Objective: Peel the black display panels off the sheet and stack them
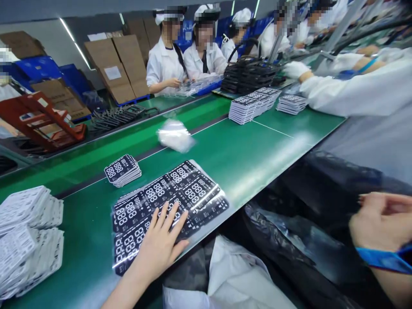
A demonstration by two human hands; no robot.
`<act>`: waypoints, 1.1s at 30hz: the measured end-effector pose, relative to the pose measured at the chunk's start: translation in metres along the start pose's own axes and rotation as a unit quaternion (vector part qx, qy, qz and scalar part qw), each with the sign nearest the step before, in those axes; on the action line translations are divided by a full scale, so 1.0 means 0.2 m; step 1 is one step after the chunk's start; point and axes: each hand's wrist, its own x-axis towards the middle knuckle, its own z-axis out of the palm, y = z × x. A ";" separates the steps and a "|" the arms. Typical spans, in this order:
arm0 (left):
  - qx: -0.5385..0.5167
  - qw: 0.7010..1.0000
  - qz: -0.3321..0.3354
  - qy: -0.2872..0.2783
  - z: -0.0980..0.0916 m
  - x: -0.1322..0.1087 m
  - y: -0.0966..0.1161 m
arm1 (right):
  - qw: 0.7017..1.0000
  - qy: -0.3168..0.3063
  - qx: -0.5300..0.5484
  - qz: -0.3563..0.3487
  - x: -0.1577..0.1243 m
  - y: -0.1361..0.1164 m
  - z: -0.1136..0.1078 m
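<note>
My left hand (161, 236) lies flat with fingers spread on a glossy sheet of black display panels (180, 199), which have white digit segments and sit in clear film on the green belt. It holds nothing up off the belt. My right hand (381, 221), with a blue wrist strap, hangs apart from the belt over a black plastic bag (289, 240), holding nothing. A small stack of the black panels (122, 170) lies up the belt from the sheet. Two piles of white-backed sheets (28, 219) sit left of my left hand.
A crumpled translucent bag (174, 135) lies on the green belt (225, 150). Further along stand panel stacks (247, 107), with a co-worker's white-sleeved arm (337, 92) reaching beside them. Several people in white coats work beyond. Cardboard boxes (112, 64) and blue crates (38, 71) stand behind.
</note>
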 end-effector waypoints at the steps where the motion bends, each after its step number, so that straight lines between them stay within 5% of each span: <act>1: -0.001 1.000 -0.004 0.001 0.00 -0.01 -0.01 | 0.998 -0.021 -0.043 0.030 -0.03 0.07 0.00; 6: -0.031 0.999 -0.014 -0.025 -0.02 -0.04 -0.01 | 0.981 -0.155 -0.112 0.041 -0.14 0.16 0.07; 12: -0.139 0.980 -0.049 -0.130 -0.13 -0.04 -0.03 | 0.974 -0.189 0.038 -0.117 -0.10 -0.26 0.20; 15: -0.194 0.964 -0.097 -0.152 -0.20 0.03 -0.07 | 0.908 -0.330 0.180 -0.186 -0.15 -0.53 0.30; 18: -0.201 0.955 -0.160 -0.146 -0.23 0.14 -0.12 | 0.795 -0.473 0.228 -0.303 -0.27 -0.76 0.46; 21: -0.208 0.939 -0.221 -0.159 -0.20 0.24 -0.19 | 0.704 -0.549 0.232 -0.386 -0.39 -0.92 0.68; 26: -0.261 0.902 -0.289 -0.184 -0.07 0.28 -0.32 | 0.708 -0.582 0.255 -0.309 -0.56 -1.01 0.97; 33: -0.329 0.890 -0.252 -0.188 -0.05 0.19 -0.38 | 0.623 -0.647 0.248 -0.363 -0.57 -1.01 0.94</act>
